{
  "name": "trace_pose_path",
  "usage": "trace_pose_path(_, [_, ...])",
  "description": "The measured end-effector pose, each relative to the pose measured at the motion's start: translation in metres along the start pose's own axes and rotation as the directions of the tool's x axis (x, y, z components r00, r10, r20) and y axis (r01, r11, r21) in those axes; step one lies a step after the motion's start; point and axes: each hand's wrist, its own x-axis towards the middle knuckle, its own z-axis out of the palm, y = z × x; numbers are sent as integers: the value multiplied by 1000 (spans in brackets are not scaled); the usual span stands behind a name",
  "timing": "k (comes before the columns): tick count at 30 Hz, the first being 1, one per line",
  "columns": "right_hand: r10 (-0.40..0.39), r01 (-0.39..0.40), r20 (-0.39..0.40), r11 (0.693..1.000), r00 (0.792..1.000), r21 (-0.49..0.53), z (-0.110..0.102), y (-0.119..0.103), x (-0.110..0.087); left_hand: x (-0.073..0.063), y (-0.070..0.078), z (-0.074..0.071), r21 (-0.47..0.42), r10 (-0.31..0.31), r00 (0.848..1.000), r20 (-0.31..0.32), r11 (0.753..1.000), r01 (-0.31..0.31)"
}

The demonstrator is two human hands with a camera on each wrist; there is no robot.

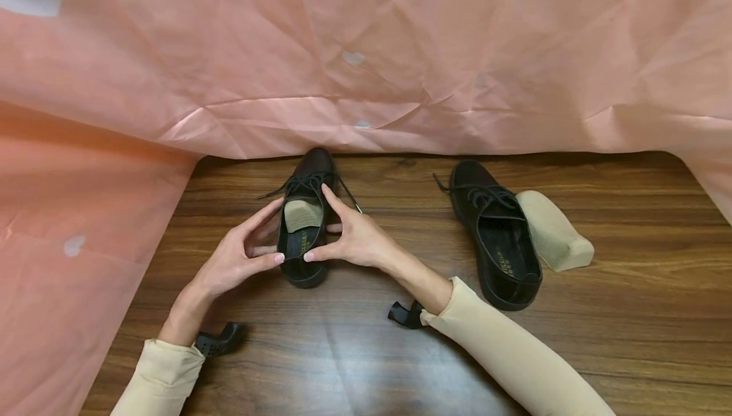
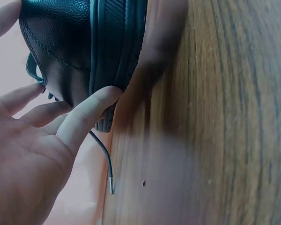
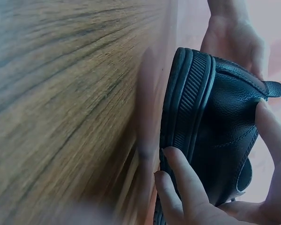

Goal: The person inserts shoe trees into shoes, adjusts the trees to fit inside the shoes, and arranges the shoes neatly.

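A black lace-up shoe (image 1: 313, 165) sits on the wood-grain surface, toe pointing away from me. Inside its opening, toward the toe, is a beige shoe insert (image 1: 303, 214); gold lettering shows on the insole behind it. My left hand (image 1: 229, 260) grips the shoe's left side, thumb at the heel collar. From the right, my right hand (image 1: 360, 238) holds the other side, its thumb on the collar and index finger up by the laces. In the left wrist view, fingers touch the sole edge (image 2: 114, 47). The right wrist view shows fingertips against the sole and the leather upper (image 3: 220, 126).
A second black shoe (image 1: 509, 292) stands to the right, its opening showing a bare insole. Against its right side lies another beige insert (image 1: 551, 228). Pink cloth (image 1: 400, 54) with pale hearts hangs along the back and left edges of the wood-grain surface (image 1: 320, 352).
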Motion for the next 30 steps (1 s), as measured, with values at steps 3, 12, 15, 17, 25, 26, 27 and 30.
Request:
trace_pose_path(3, [-8, 8, 0, 1000, 1000, 7, 2, -1, 3, 0, -2, -4, -5, 9, 1000, 0, 1000, -9])
trace_pose_path(12, [-23, 23, -4, 1000, 1000, 0, 8, -6, 13, 1, -7, -14, -52, 36, 999, 3, 998, -36])
trace_pose_path(15, [-27, 27, -3, 999, 1000, -17, 9, -9, 16, 0, -8, -17, -78, 36, 999, -6, 996, -37])
trace_pose_path(17, [-22, 22, 0, 1000, 1000, -21, 9, -10, 17, 0, -9, -19, -80, 31, 999, -11, 996, -32])
trace_pose_path(25, [-19, 18, 17, 1000, 1000, 5, 12, -10, 23, 0, -10, -26, -25, 14, 999, -31, 1000, -15])
trace_pose_path(26, [-21, 21, 20, 1000, 1000, 8, 13, -10, 24, -1, -11, -26, -27, 10, 999, -35, 1000, -11])
trace_pose_path(27, [-20, 20, 21, 1000, 1000, 9, 14, -10, 24, -1, -11, -27, -24, 8, 999, -39, 1000, -8])
trace_pose_path(30, [-17, 17, 22, 1000, 1000, 11, 17, -10, 26, -3, -13, -30, -21, -16, 999, -50, 1000, 15])
